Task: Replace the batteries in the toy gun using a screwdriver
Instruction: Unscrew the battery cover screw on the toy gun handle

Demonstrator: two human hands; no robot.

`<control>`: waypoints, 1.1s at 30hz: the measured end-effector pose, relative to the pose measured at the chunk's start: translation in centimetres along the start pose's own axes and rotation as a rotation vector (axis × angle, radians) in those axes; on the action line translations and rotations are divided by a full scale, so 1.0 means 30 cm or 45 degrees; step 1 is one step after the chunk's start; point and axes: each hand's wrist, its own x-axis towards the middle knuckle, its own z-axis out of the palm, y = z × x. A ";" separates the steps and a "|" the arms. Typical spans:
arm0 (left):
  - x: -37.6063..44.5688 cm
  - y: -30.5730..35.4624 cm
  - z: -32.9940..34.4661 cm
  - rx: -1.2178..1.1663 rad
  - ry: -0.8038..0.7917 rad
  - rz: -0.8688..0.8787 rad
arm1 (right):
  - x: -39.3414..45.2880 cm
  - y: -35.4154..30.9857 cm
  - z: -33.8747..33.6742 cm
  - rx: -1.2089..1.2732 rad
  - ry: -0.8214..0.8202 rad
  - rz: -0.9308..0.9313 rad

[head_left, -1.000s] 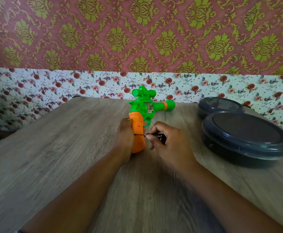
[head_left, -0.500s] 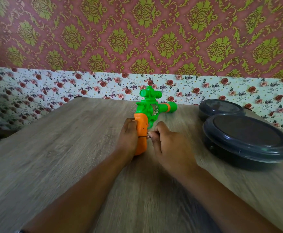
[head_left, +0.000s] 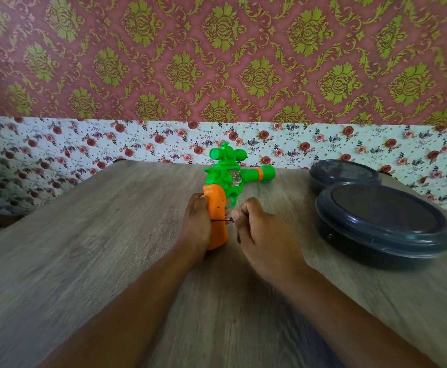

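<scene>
Two dark round containers (head_left: 384, 224) sit near the right edge of the counter (head_left: 84, 261), each closed with a dark lid; the nearer, larger one overlaps the view of the smaller one (head_left: 343, 173) behind it toward the far right corner, and whether they touch cannot be told. What either holds is hidden by the lids. Around the middle of the counter, toward its far edge, the toy gun (head_left: 227, 187) rests with its orange grip pointing back at the person and its green body, scope and barrel lying toward the far edge, the barrel aimed to the right. The left hand (head_left: 197, 224) is wrapped around the left side of the orange grip, fingers curled against the plastic, pinning it to the wooden surface. The right hand (head_left: 262, 235) is closed in a loose fist just beside the grip's right side, fingers pinched around the handle of a small screwdriver (head_left: 223, 220); only its thin metal shaft shows, running level from the fingers to the face of the orange grip, where its tip meets the plastic. Both forearms reach in from the near edge. Behind the counter, floral paper lines the lower wall.
</scene>
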 end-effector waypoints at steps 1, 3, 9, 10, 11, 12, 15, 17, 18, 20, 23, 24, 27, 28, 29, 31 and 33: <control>0.002 -0.003 0.000 -0.007 -0.006 -0.007 | -0.001 0.003 -0.001 -0.039 -0.011 0.012; -0.001 0.001 0.000 -0.026 -0.003 -0.016 | -0.003 0.005 -0.001 -0.014 -0.024 0.003; 0.007 -0.009 -0.003 -0.035 0.010 -0.037 | 0.002 0.007 0.002 0.065 -0.051 -0.021; 0.003 -0.006 -0.003 -0.039 0.000 -0.038 | 0.001 0.006 0.002 0.073 -0.041 -0.030; 0.004 -0.008 -0.003 -0.045 -0.005 -0.037 | 0.000 0.005 0.001 0.077 -0.027 -0.038; 0.002 -0.006 -0.004 -0.045 -0.009 -0.043 | -0.001 0.003 0.000 0.083 -0.014 -0.049; 0.004 -0.008 -0.009 -0.031 0.010 -0.051 | -0.001 -0.003 -0.004 0.146 0.004 -0.053; 0.012 -0.010 -0.008 -0.049 0.013 -0.052 | -0.001 -0.001 -0.006 0.214 0.005 -0.023; 0.016 -0.013 -0.008 -0.044 0.008 -0.056 | -0.001 -0.001 -0.006 0.247 0.011 -0.009; 0.020 -0.021 -0.006 -0.037 0.013 -0.053 | 0.000 0.000 -0.002 0.294 0.023 -0.002; 0.022 -0.030 -0.003 -0.044 0.022 -0.042 | -0.003 -0.012 0.002 0.291 -0.009 -0.013; 0.022 -0.030 -0.003 -0.048 0.022 -0.046 | -0.004 -0.017 0.002 0.245 -0.015 -0.013; 0.018 -0.022 0.000 -0.069 0.026 -0.059 | -0.003 -0.019 -0.005 -0.004 0.001 0.026; 0.021 -0.024 0.000 -0.074 0.017 -0.074 | -0.002 -0.016 -0.007 -0.082 -0.001 0.041; 0.024 -0.027 0.000 -0.076 0.017 -0.077 | -0.002 -0.013 -0.006 -0.132 -0.012 0.048; 0.017 -0.020 0.003 -0.088 0.012 -0.092 | -0.003 -0.012 -0.003 -0.125 -0.029 0.037; 0.018 -0.019 0.001 -0.090 0.005 -0.097 | -0.002 -0.019 -0.002 -0.033 -0.024 0.010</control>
